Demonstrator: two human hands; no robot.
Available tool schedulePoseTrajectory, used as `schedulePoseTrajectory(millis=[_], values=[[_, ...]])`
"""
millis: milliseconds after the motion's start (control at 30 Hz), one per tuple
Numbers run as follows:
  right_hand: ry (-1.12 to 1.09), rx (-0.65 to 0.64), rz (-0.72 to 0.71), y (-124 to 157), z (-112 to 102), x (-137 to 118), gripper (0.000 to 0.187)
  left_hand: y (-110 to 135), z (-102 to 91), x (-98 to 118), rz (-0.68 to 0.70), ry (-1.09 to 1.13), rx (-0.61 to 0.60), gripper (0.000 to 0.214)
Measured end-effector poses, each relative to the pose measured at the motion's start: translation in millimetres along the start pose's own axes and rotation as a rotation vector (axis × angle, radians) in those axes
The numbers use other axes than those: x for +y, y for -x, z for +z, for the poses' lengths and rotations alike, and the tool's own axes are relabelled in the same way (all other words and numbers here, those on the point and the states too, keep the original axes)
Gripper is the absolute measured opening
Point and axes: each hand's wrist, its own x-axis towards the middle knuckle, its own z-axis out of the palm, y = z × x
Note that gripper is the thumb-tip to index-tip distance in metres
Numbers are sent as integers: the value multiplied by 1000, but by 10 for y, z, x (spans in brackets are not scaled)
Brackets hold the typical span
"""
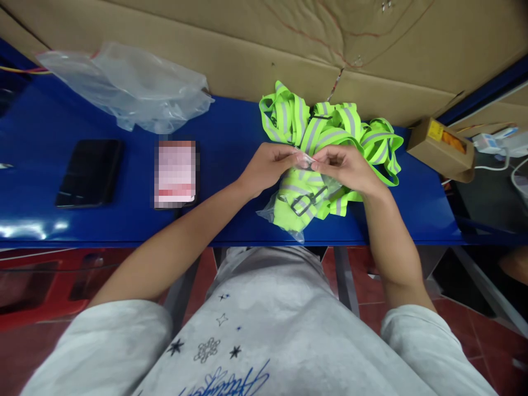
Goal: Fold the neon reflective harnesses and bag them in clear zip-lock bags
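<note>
Clear plastic bag (289, 212), centre of the frame at the front edge of the blue bench (231, 143): already holds a folded neon-green reflective strap (307, 195) with a dark metal buckle (303, 202). Bag mouth raised between both hands; left hand (268, 165) and right hand (346, 165) each pinch the film at the opening, fingertips drawn together. Judged state: strap inside, mouth not yet closed. Pile of loose reflective straps (330, 124) just behind the hands, unbagged. Larger crumpled plastic bag (132, 91), upper left. Dark phone (89, 171), left, face up. Small cardboard box (443, 146), right, beside white cables. Cardboard sheet (247, 44) across the top. Hard to tell: any seal strip on the bag, strap count in the pile; a pixelated card blocks one item.
</note>
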Motion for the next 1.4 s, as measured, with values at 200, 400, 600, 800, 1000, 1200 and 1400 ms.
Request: schedulePoseTrajectory(millis=[200, 400, 600, 800, 1000, 1200, 1400], values=[[30, 74, -12, -11, 45, 80, 50, -13, -1, -39, 17, -42, 13, 28], [53, 125, -63, 2, 102, 55, 42, -13, 16, -69, 124, -162, 47, 34], [48, 52, -62, 6, 62, 35, 46, -14, -4, -46, 84, -87, 30, 38], [35, 66, -52, 0, 60, 37, 54, -18, -16, -34, 58, -55, 24, 41], [100, 89, -131, 10, 133, 37, 50, -24, -17, -47, 131, -136, 4, 37], [122, 83, -162, 4, 194, 54, 45, -10, -26, -70, 178, -335, 43, 36], [95, 57, -168, 26, 165, 53, 44, -18, -78, 7, 189, -347, -7, 48]])
